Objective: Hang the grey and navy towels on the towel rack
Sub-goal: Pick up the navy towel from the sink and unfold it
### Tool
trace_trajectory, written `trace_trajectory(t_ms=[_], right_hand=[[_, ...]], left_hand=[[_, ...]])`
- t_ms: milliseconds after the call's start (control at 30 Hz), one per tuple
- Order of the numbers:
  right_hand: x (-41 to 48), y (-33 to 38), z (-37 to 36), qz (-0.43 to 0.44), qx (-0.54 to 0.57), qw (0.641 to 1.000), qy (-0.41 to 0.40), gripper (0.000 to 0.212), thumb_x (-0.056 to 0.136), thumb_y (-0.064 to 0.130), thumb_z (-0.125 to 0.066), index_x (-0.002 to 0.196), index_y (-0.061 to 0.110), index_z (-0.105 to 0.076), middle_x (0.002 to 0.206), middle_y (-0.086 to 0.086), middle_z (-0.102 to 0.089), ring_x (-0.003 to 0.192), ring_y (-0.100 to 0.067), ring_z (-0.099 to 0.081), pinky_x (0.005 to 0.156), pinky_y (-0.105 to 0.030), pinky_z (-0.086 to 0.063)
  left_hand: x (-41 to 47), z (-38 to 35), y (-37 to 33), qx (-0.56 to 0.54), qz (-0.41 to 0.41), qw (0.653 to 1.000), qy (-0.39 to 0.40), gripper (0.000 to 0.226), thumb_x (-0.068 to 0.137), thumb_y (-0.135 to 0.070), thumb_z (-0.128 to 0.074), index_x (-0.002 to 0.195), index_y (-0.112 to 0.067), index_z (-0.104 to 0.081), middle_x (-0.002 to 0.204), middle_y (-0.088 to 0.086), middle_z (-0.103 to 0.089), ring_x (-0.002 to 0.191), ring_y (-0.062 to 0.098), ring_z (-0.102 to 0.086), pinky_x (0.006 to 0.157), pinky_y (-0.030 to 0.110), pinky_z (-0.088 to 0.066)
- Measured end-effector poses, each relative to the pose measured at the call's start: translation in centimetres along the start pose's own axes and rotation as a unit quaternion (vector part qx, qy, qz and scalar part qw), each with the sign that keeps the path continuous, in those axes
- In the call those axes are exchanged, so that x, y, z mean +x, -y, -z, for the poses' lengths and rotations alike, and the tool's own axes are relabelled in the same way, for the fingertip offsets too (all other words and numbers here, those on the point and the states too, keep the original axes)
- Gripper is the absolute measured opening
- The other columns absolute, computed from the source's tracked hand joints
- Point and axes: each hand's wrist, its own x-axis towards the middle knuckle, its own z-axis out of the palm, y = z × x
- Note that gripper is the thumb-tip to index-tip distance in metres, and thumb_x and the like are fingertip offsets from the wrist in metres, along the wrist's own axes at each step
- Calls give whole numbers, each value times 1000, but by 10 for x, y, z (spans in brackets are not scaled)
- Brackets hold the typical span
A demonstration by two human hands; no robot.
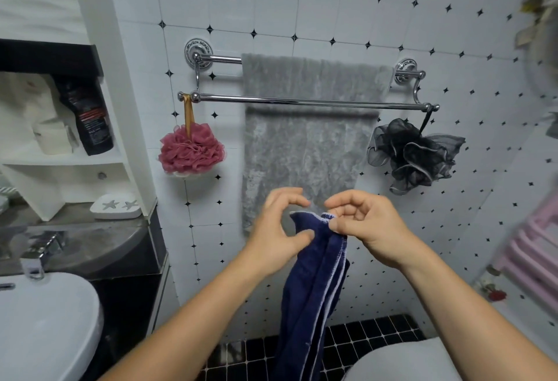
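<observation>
A chrome double-bar towel rack (223,97) is fixed to the tiled wall. The grey towel (305,151) hangs over its rear upper bar and falls behind the front bar. Below it, the navy towel (314,287) hangs bunched lengthwise, with a pale hem along its edge. My right hand (365,226) pinches the navy towel's top corner between thumb and fingers. My left hand (277,229) is beside the towel's top edge, thumb touching the cloth, fingers curled apart and not closed on it.
A pink bath pouf (191,149) hangs from the front bar's left end and a black pouf (413,155) from its right end. A white shelf unit (90,127) with a dark bottle and a sink (45,320) stand left. A toilet lid (407,362) sits lower right.
</observation>
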Motion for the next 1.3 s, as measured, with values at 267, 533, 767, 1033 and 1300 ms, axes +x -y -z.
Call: trace_trajectory(t_ms=[267, 533, 767, 1033, 1300], right_hand=[[2, 12, 14, 23, 52, 998, -1, 35, 79, -22, -60, 85, 12, -63, 75, -9, -71, 63, -18, -66, 61, -25, -55], [-1, 8, 1, 19, -262, 961, -87, 27, 69, 28, -82, 94, 21, -75, 88, -4, -77, 86, -23, -71, 82, -46, -56], [9, 7, -11, 16, -75, 992, -96, 22, 77, -1, -74, 75, 20, -80, 71, -1, -75, 67, -10, -67, 63, -23, -53], [25, 10, -10, 38, -52, 994, -94, 21, 80, -1, -72, 74, 18, -80, 70, 1, -75, 64, -8, -66, 60, -18, -51], [38, -15, 6, 25, -63, 991, -117, 23, 81, 2, -72, 72, 22, -80, 69, 4, -75, 63, -5, -66, 59, -16, -51]], left_hand=[[30, 0, -16, -117, 61, 982, 137, 22, 74, -5, -81, 75, -22, -67, 80, 3, -70, 76, 16, -65, 76, 33, -53], [42, -7, -28, -53, 35, 998, 24, 22, 72, -8, -83, 70, -23, -68, 76, 8, -72, 66, 12, -59, 67, 26, -48], [24, 19, -5, 35, -58, 992, 105, 17, 74, -24, -78, 84, -25, -64, 92, -4, -60, 84, 10, -59, 80, 26, -47], [-31, 79, 68, 197, 132, 927, 289, 37, 72, -44, -74, 97, -18, -66, 94, 4, -73, 88, 24, -67, 81, 41, -53], [-62, 100, 78, 478, -127, 816, 299, 24, 80, -20, -60, 104, -20, -66, 90, 1, -64, 75, 27, -64, 57, 32, -45]])
